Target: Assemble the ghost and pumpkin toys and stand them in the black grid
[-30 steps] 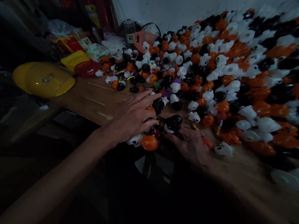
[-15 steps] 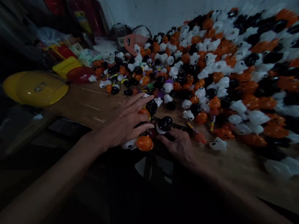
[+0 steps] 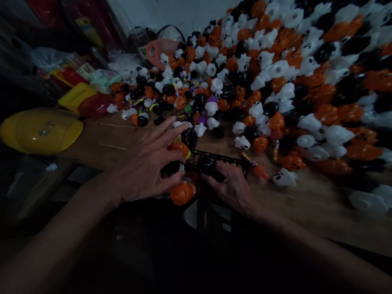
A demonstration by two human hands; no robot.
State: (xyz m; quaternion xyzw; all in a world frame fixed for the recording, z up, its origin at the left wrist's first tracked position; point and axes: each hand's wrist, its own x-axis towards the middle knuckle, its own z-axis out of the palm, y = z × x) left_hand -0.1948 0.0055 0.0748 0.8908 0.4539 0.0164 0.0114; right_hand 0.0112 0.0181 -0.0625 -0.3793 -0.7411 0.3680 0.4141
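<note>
My left hand (image 3: 149, 163) lies over several small toys at the table's front edge, its fingers spread. Beneath and beside its fingertips are an orange pumpkin piece (image 3: 182, 193), another orange piece (image 3: 181, 149) and a black one (image 3: 190, 139). My right hand (image 3: 230, 183) is closed at a black round piece (image 3: 207, 163), thumb and fingers against its right side. Under that piece is a black slatted tray (image 3: 233, 159), partly covered by my hands. To the right lie a stick with a red end (image 3: 260, 172) and a white ghost piece (image 3: 284, 177).
A large heap of orange, white and black figures (image 3: 278, 69) covers the table (image 3: 312, 205) towards the wall. On the left are a yellow cap-like object (image 3: 42, 131) and a yellow and red scoop (image 3: 85, 100). A pink basket (image 3: 161, 52) stands behind, near a fire extinguisher (image 3: 92, 23).
The view has shifted. The black piece at my right hand now sits lower, within the black tray, and the white part under it no longer shows. My left hand stays spread over the toys.
</note>
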